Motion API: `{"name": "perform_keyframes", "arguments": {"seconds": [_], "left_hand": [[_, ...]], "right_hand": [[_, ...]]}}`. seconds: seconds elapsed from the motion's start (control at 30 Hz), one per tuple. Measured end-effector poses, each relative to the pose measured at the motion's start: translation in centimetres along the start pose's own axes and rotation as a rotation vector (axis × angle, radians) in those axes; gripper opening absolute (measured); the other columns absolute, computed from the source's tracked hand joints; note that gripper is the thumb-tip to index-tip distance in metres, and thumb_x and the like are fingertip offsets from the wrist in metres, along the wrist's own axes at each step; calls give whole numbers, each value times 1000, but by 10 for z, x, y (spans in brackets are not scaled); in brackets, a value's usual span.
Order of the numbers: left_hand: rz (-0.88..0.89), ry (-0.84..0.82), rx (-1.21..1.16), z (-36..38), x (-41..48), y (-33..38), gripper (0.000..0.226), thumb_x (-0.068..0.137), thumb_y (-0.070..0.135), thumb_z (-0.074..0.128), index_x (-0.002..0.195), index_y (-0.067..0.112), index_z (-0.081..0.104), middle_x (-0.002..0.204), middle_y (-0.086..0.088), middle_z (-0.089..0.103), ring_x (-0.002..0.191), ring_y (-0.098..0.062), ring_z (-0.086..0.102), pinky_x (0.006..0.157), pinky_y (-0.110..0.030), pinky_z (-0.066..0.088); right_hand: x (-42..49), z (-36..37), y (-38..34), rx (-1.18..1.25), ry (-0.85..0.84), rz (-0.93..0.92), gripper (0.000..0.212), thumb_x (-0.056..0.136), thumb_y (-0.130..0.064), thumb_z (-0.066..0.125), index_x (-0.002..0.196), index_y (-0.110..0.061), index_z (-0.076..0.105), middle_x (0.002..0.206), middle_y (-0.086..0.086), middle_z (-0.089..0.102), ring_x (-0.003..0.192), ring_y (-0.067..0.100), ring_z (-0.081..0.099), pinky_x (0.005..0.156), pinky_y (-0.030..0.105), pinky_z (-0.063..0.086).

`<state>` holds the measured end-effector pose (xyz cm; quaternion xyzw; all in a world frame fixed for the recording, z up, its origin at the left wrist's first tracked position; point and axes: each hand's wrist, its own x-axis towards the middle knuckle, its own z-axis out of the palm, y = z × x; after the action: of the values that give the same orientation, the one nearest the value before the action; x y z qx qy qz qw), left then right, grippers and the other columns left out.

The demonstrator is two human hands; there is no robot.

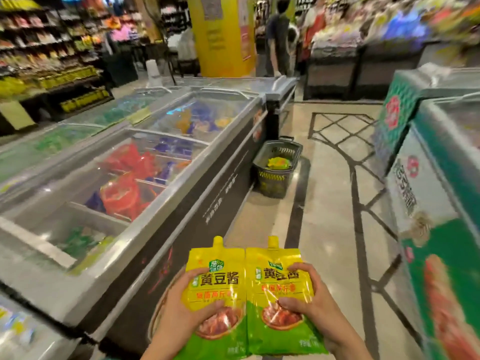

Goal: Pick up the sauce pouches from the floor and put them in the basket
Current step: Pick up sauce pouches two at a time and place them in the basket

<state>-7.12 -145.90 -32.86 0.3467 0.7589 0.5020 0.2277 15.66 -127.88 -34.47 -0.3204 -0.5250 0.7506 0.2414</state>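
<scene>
Left hand (179,306), right hand (313,300) bare; forearms (346,342) bare.

Two hands (181,302) (311,300) are showing, two yellow sauce pouches (218,289) (275,294) are being held, and one dark basket (272,175) is standing on the floor (324,203).

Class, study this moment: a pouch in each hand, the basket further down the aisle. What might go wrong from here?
1. The left hand and right hand each hold one glossy pouch, the left pouch and right pouch; either may slip.
2. The basket sits far ahead, close beside the freezer; a toss from here would likely miss.
</scene>
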Motion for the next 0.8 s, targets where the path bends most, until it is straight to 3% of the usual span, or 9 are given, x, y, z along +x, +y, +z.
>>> {"name": "perform_keyframes", "arguments": {"seconds": [0.13,0.27,0.4,0.5,0.6,0.67,0.8], "left_hand": [[43,-102,1,17,83,-10,79,36,69,89,109,51,65,110,16,72,96,-7,69,90,-35,54],[79,-180,-71,20,170,-18,77,37,68,90,108,49,66,109,15,72,95,-11,70,87,-26,53],[104,-273,-115,19,260,-27,74,45,53,92,113,49,65,116,18,70,111,-14,65,105,-45,46],[88,-336,-141,24,320,-31,79,42,62,92,115,49,64,121,20,67,118,-14,62,109,-49,43],[99,-372,-153,32,371,-26,81,38,70,89,113,52,63,122,19,67,120,-14,61,111,-50,41],[97,-402,-156,41,409,-21,80,39,69,89,113,52,63,121,22,66,121,-14,59,112,-49,40],[69,-443,-134,67,487,-16,81,40,66,90,114,52,63,123,23,65,124,-14,58,113,-51,39]], "right_hand": [[52,-9,-7,-24,95,-38,96,32,-24,100,115,-10,54,107,14,73,94,34,72,72,34,59],[112,-1,-20,-80,198,-69,88,35,-20,96,112,-11,55,104,11,73,88,31,73,66,30,57],[176,10,-41,-134,255,-79,90,30,-21,101,109,-13,57,104,13,74,86,31,74,67,29,58],[217,11,-53,-112,302,-67,85,37,-13,95,112,-11,55,104,3,75,89,27,74,72,38,61],[256,9,-66,-144,324,-52,103,28,-30,101,117,-11,53,108,7,74,93,33,73,86,54,57],[287,2,-74,-125,356,-42,109,21,-35,102,116,-11,54,107,8,74,92,35,73,80,51,60],[358,-19,-86,-59,372,-35,106,20,-27,102,113,-10,55,105,11,74,89,35,74,66,38,60]]}}
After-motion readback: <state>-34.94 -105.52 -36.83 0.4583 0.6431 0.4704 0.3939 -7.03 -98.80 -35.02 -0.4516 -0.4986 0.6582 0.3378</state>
